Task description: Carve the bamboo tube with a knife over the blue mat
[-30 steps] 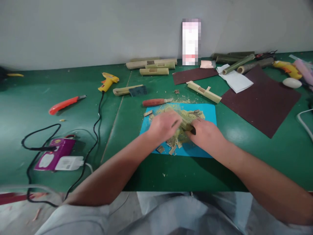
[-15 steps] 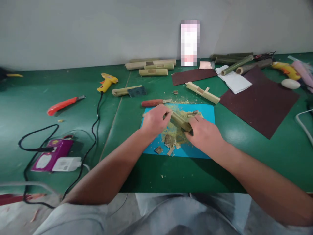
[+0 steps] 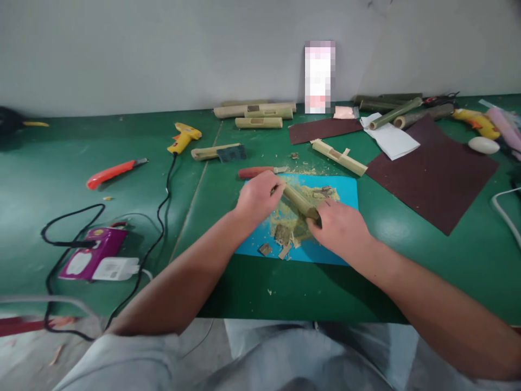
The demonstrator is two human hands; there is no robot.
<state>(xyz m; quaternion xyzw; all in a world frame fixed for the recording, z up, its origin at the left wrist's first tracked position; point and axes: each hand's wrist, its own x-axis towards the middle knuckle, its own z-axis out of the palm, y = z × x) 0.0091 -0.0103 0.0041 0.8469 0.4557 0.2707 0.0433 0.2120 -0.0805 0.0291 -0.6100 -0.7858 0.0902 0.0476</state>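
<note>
A bamboo tube (image 3: 300,201) lies slanted between my two hands, above a blue sheet (image 3: 256,239) strewn with pale shavings and several bamboo chips. My left hand (image 3: 259,198) is closed around the tube's far left end. At its near right end, my right hand (image 3: 340,224) grips it with fingers wrapped round. Just beyond my left hand lies a knife (image 3: 256,172) with a reddish wooden handle, its short blade pointing right. Behind the sheet to the right rests a cut bamboo tube (image 3: 340,157) with an opening in its side.
Left are a yellow glue gun (image 3: 183,138), a red utility knife (image 3: 112,174) and a purple power strip (image 3: 93,252) with black cable. Bamboo pieces (image 3: 258,123) line the back near an upright, blurred phone (image 3: 319,76). Brown sheets (image 3: 431,174) and white paper (image 3: 393,138) lie right.
The view has shifted slightly, so the table items sit a little further right and lower. The bamboo tube appears turned a little, with both hands still gripping its ends.
</note>
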